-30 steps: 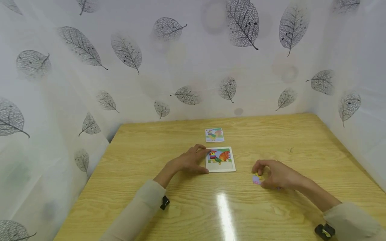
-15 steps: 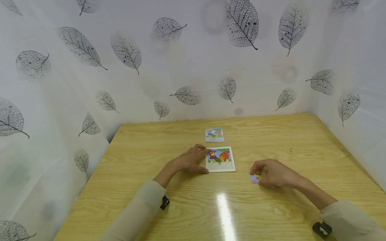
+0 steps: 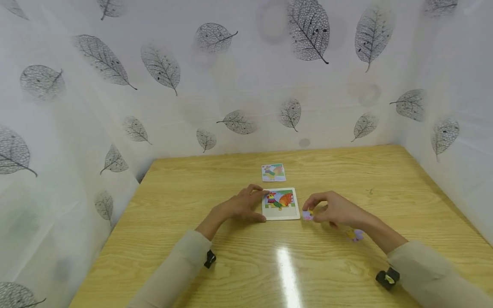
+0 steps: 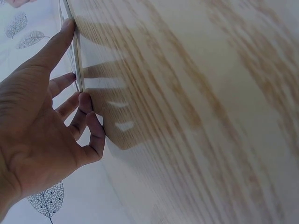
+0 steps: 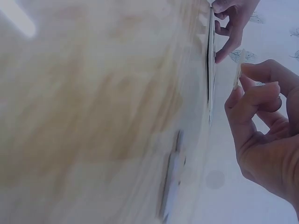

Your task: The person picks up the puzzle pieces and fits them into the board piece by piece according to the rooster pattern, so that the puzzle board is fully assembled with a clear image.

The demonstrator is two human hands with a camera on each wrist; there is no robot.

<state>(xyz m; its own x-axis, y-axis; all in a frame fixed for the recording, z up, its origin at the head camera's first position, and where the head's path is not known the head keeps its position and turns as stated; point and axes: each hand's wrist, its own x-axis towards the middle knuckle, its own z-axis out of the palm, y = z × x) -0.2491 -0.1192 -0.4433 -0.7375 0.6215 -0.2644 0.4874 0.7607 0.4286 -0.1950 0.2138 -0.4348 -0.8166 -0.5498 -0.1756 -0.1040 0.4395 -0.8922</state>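
Presumably to steady it, I rest my spread left hand (image 3: 246,206) against the left side of the white puzzle tray (image 3: 285,214), while just to its right my right hand (image 3: 338,209) pinches a puzzle piece (image 3: 307,215) by its edge, perhaps so the printed face shows.

Slim gap between held piece (image 3: 307,215) and tray (image 3: 285,215), near side passable, left grip (image 3: 244,206) blocking left

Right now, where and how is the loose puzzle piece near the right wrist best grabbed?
Probably by two opposite edges of the loose puzzle piece, coming from the person's side: it lies flat, its near edge exposed, while the right forearm flanks its far side.
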